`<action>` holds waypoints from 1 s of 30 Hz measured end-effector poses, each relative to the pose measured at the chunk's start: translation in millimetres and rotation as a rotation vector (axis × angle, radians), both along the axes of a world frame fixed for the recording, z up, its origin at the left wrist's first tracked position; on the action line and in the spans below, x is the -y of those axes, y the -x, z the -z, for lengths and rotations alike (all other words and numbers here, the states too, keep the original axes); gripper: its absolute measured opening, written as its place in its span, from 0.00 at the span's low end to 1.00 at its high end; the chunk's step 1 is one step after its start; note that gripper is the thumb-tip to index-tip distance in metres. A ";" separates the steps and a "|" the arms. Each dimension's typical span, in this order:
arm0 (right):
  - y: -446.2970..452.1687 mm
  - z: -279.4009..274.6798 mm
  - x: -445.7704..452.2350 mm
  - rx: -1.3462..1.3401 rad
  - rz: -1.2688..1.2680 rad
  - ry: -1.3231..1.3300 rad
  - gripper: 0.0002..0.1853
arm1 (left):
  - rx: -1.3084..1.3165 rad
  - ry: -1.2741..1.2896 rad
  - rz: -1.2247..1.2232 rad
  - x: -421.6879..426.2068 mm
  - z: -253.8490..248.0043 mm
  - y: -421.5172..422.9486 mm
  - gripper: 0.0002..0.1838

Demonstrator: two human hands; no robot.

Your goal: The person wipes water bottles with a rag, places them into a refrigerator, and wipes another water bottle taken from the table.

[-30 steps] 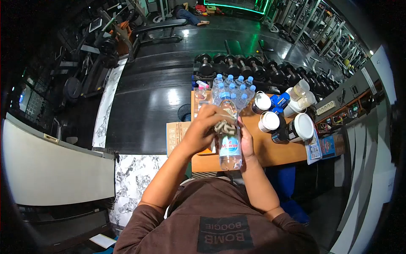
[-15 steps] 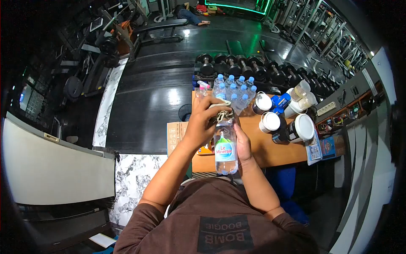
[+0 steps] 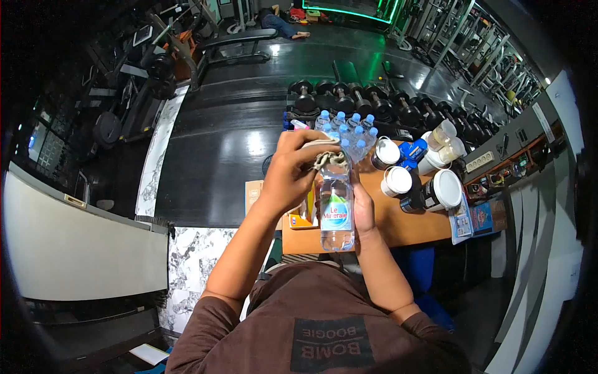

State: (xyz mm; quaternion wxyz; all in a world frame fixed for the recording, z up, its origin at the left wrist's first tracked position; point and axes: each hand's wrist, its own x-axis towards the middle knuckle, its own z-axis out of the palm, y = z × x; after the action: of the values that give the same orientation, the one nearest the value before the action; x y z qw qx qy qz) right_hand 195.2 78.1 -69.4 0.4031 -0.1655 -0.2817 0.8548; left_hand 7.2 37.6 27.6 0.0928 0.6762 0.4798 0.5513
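A clear plastic bottle with a "Le Minerale" label (image 3: 336, 215) stands nearly upright in front of my chest. My left hand (image 3: 291, 169) is closed on a light patterned cloth (image 3: 329, 159), which it presses against the bottle's upper part and hides the cap. Behind and to the right of the bottle, my right hand (image 3: 362, 207) grips its side, with some fingers hidden behind it. Beyond both hands, several blue-capped bottles (image 3: 356, 138) stand grouped on the wooden table (image 3: 405, 225). A yellow and orange item (image 3: 301, 219) lies beside the held bottle.
White-lidded tubs (image 3: 444, 188) and a blue item (image 3: 413, 149) stand on the table's right part. A cardboard box (image 3: 252, 192) is at the left edge. Dumbbells (image 3: 408, 112) line a rack behind. Someone's legs (image 3: 280, 26) show on the far floor.
My left hand and the cloth have moved from the bottle's middle up to its top. The bottle tilted and shifted slightly left, then came back right.
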 end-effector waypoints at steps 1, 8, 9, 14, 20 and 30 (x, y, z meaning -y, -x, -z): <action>-0.8 4.3 -1.0 -0.042 -0.040 -0.032 0.26 | -0.047 -0.013 0.025 -1.3 3.1 -1.4 0.32; -1.3 -3.1 -4.5 -0.019 0.059 -0.019 0.25 | -0.131 0.060 0.022 21.8 37.0 -24.9 0.29; -4.2 -4.1 -5.8 0.020 0.053 -0.039 0.25 | -0.085 0.102 0.102 25.6 34.9 -22.2 0.29; -7.7 -0.9 -8.0 -0.009 0.006 0.076 0.25 | 0.098 0.153 0.263 30.4 20.2 -5.7 0.28; 5.6 5.7 0.8 -0.081 0.016 0.101 0.26 | 0.007 -0.007 0.044 9.8 14.1 -10.5 0.30; -8.9 -4.1 -29.5 0.114 -0.046 -0.069 0.32 | -0.046 0.027 0.131 51.0 34.1 -39.3 0.25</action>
State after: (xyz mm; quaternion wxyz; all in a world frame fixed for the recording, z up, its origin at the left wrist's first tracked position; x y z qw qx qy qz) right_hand 204.1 107.6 -65.3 0.3722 -0.1936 -0.3372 0.8428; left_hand 46.6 -13.4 -6.6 0.1266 0.7175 0.4438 0.5217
